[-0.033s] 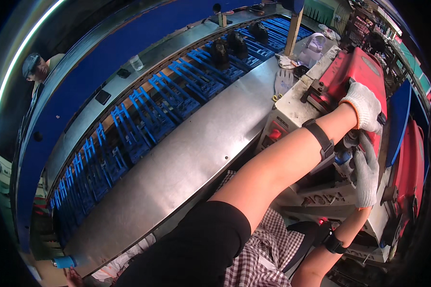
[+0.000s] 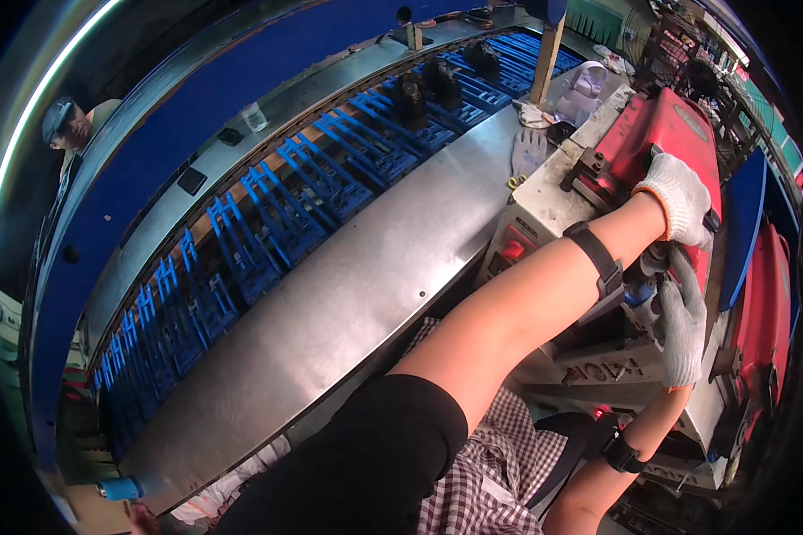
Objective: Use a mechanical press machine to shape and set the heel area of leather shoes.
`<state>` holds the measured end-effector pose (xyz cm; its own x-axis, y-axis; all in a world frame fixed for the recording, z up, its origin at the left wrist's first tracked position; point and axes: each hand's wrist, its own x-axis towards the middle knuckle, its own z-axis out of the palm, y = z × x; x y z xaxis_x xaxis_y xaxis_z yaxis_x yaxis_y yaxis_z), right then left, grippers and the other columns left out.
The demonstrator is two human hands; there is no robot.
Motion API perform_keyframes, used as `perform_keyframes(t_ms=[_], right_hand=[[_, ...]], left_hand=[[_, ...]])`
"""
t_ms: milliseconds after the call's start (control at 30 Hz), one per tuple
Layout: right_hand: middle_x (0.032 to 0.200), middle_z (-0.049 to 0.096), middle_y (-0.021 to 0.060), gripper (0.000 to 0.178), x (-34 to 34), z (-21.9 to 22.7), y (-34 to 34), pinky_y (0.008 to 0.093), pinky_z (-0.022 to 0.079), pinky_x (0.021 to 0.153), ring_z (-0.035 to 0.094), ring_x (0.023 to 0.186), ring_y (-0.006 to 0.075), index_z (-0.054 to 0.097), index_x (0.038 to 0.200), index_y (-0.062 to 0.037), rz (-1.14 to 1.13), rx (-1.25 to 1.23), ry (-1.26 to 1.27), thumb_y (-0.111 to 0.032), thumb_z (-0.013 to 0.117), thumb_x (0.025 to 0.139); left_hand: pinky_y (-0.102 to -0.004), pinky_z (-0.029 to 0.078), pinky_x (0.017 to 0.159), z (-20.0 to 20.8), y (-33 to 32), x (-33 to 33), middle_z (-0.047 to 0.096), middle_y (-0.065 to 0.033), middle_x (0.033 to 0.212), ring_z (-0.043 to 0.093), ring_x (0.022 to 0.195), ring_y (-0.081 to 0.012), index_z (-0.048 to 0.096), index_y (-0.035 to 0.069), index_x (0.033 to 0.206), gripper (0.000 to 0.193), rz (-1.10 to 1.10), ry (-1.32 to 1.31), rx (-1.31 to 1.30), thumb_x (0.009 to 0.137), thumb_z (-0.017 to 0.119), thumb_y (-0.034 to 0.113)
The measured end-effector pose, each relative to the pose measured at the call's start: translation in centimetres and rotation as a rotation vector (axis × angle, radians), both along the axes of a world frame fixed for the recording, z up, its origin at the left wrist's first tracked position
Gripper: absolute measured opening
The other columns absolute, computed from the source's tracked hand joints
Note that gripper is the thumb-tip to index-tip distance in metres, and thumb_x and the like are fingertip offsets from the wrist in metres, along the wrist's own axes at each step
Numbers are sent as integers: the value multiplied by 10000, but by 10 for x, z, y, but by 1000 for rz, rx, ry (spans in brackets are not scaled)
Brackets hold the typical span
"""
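My left hand (image 2: 678, 198), in a white knit glove, reaches far right to the red housing (image 2: 623, 147) of a machine. Its fingers curl closed beside a black knob (image 2: 711, 220); what they grip is hidden. Just below it is my right hand (image 2: 683, 330), also gloved, with its visible fingers stretched upward and apart. These fingers lie against or beside a dark rounded piece (image 2: 656, 259); contact is hard to make out. A blue part (image 2: 639, 292) shows under that piece.
A bare metal shelf (image 2: 330, 303) runs along a conveyor of blue slats (image 2: 277, 214) carrying dark shoe-like pieces (image 2: 410, 100). A red switch (image 2: 513, 250) faces the shelf. A second red housing (image 2: 763, 312) stands right. Another person (image 2: 70, 129) is far left; a blue cylinder (image 2: 119, 488) lies lower left.
Both my hands keep their places. At the lower left, another person's fingers near the blue cylinder have shifted slightly.
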<state>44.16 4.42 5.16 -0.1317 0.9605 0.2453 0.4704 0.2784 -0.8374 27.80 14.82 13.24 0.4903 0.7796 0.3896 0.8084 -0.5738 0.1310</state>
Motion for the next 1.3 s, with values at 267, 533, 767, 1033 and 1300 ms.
perform_keyframes(t_ms=[267,533,767,1033,1300], right_hand=[[1484,573,135,479,0,1,-1,322,373,1155,529,1351,200,507,1489,41,30,-20,22,-71,550,1025],[1484,574,131,473,-1,1,-3,308,389,1137,534,1337,185,501,1494,40,26,-29,75,-78,549,1039],[1483,576,132,477,5,0,-1,311,389,1137,536,1336,187,500,1495,42,21,-7,23,-80,551,1036],[1467,589,128,472,5,-2,0,309,394,1131,544,1322,185,515,1489,30,0,-25,43,-94,551,1035],[1456,597,110,469,3,1,-4,294,412,1099,554,1287,162,522,1488,21,-18,-15,51,-104,550,1037]], left_hand=[[-504,533,802,-5,3,1,787,-107,1031,754,972,-281,826,192,1036,559,-2,-27,31,769,652,652],[-515,534,842,-5,6,5,783,-111,1074,750,1002,-278,819,184,1073,603,-5,-28,1,777,646,680],[-523,532,860,-5,6,6,781,-108,1099,746,1025,-280,814,184,1097,619,-2,-17,-10,783,638,688],[-539,524,855,-6,7,6,783,-110,1079,748,1007,-284,817,196,1082,611,1,-17,13,779,633,694],[-477,524,893,1,1,4,773,-87,1158,733,1075,-254,797,177,1160,659,0,11,-43,786,655,701]])
